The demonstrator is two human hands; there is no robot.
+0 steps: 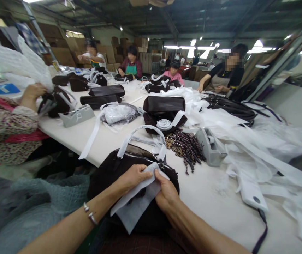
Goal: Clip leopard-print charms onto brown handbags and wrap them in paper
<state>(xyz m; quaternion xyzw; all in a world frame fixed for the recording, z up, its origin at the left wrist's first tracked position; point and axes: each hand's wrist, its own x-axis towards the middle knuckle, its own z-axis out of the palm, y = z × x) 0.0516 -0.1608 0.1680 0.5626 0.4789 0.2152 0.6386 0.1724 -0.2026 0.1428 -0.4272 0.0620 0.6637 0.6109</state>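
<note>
Right up close, the left hand (132,176) and the right hand (166,192) both pinch a white cloth strip (136,201). The fingers of each hand are closed on its top edge, and the two hands almost touch. The strip lies over a dark brown bag (108,173) that sits at the near edge of the white table (209,197), against the person's lap. The bag's handle (142,135) is wrapped in white and stands up in a loop. A silver bracelet (90,213) is on the left wrist.

Just past the bag lies a pile of spotted key charms (184,146), and beside it a grey tape holder (210,146). Behind those sits another dark bag (164,113). White wrapping sheets (248,141) cover the right side of the table.

On the left, a co-worker's hand (33,92) (with a flowery sleeve) touches a bag. Far off, more people sit around the table.
</note>
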